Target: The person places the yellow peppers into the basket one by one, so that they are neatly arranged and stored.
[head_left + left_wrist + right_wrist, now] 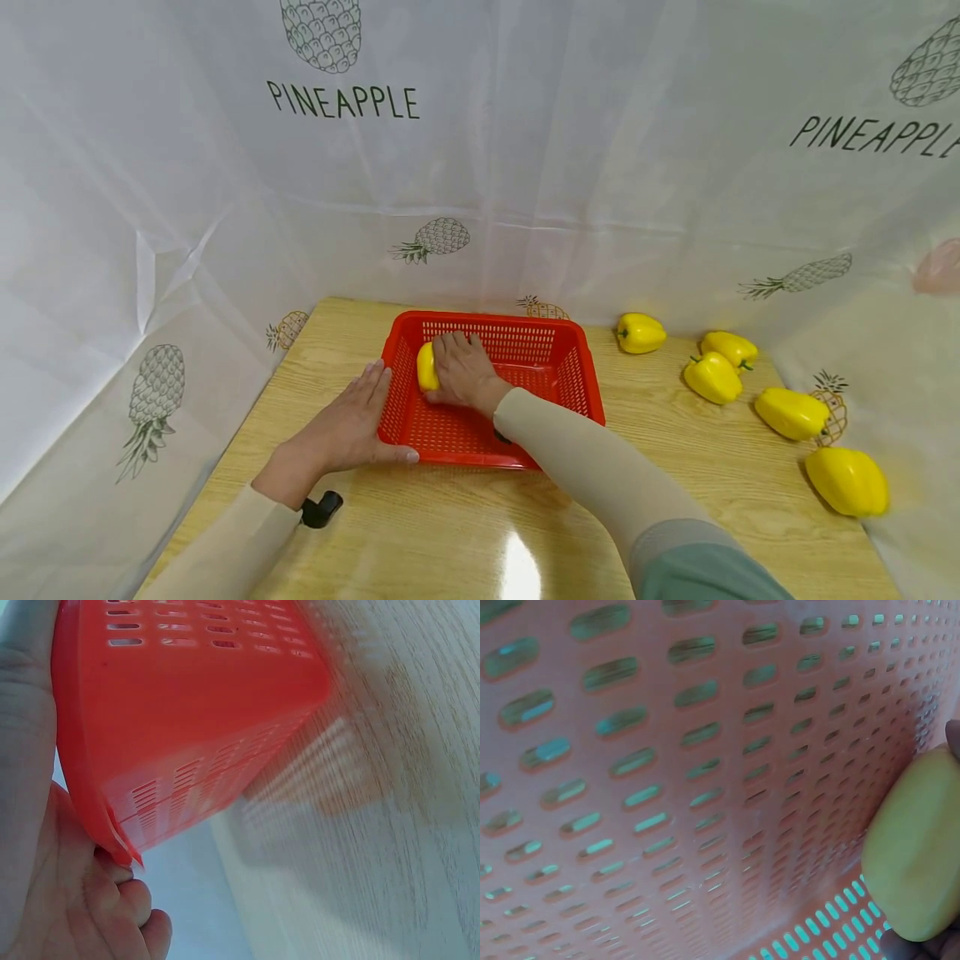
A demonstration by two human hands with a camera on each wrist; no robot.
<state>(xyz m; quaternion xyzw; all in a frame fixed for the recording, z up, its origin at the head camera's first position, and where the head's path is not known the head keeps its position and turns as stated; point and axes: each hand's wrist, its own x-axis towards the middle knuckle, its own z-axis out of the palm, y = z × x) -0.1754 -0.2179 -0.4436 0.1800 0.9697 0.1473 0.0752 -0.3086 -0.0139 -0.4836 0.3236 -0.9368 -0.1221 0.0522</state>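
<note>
Right hand [459, 368] grips apparently one pepper [426, 367], spread left hand [345, 425] touches one basket [480, 458], five peppers [712, 379] outside.

White glare [519, 568] streaks the tabletop [420, 533] in the bright head view, while the right wrist view looks dim.

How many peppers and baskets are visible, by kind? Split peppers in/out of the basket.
Red basket: 1
Yellow peppers: 6 (1 inside the basket, 5 outside it on the table)
Total: 7
</note>
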